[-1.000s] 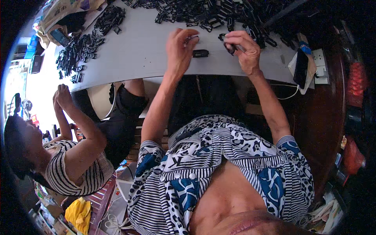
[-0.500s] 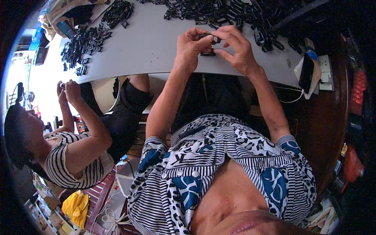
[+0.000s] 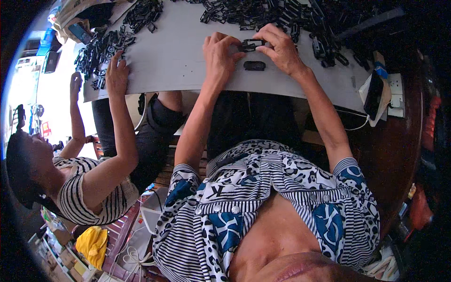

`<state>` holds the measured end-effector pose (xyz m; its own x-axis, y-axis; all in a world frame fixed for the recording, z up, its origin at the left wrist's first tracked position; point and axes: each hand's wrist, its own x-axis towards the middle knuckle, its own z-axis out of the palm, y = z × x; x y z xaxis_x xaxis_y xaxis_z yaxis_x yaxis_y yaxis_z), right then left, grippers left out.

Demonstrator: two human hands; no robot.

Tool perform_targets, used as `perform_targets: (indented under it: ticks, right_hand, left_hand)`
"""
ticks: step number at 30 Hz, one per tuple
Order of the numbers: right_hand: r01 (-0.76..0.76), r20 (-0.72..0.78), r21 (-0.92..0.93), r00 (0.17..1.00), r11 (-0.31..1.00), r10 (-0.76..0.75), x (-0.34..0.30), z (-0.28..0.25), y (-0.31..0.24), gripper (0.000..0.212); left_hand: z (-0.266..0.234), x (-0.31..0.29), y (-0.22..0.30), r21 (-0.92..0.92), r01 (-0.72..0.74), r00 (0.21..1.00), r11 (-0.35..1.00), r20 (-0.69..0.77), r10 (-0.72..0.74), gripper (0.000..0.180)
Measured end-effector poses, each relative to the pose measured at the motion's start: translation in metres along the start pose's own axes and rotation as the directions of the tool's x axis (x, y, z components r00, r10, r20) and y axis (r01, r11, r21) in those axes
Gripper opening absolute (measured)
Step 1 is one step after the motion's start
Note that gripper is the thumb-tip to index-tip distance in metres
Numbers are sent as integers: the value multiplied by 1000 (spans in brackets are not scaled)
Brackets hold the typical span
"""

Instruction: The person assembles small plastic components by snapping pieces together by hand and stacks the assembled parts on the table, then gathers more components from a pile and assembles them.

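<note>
My left hand (image 3: 221, 56) and my right hand (image 3: 283, 50) are raised just above the far part of the table. Between them is a small black rectangular plastic frame (image 3: 254, 43) with an opening in its middle. My right thumb and fingers pinch its right end. The fingers of my left hand close on its left end, where another dark piece seems to overlap it; I cannot make out the join. Below, a solid black oblong plastic piece (image 3: 254, 66) lies flat on the white table (image 3: 174, 56), touched by neither hand.
Heaps of black plastic parts (image 3: 249, 16) cover the table's far side, with another pile (image 3: 96, 54) at the left. At left, a co-worker in a striped top (image 3: 101, 192) reaches toward that pile. A phone on a stand (image 3: 374, 94) and a white power strip (image 3: 397, 94) sit at the right edge.
My hands have drawn slightly apart, showing the frame between them and uncovering the oblong piece on the table. The co-worker's hands have moved from close together out toward the left pile.
</note>
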<state>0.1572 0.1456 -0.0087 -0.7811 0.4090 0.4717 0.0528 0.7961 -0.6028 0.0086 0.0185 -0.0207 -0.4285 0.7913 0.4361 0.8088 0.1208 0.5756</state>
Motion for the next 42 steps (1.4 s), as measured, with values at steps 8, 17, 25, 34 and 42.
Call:
perform_targets:
  ticks: [8, 17, 25, 34, 42]
  right_hand:
    - [102, 19, -91, 995, 991, -101, 2, 1, -3, 30]
    - [209, 34, -195, 978, 958, -206, 3, 3, -7, 28]
    - [110, 44, -237, 994, 965, -102, -4, 4, -10, 19]
    - [-5, -43, -333, 999, 943, -10, -23, -49, 3, 19]
    - [-67, 22, -480, 996, 875, 88, -28, -44, 6, 27]
  left_hand:
    - [0, 2, 2, -19, -22, 1000, 1000, -5, 22, 35]
    - [1, 2, -2, -11, -33, 999, 999, 26, 33, 35]
    - [-4, 0, -1, -9, -50, 997, 999, 60, 50, 32]
    - [-2, 33, -15, -111, -14, 1000, 994, 21, 16, 29]
    - [14, 44, -5, 132, -167, 985, 977, -30, 172, 29]
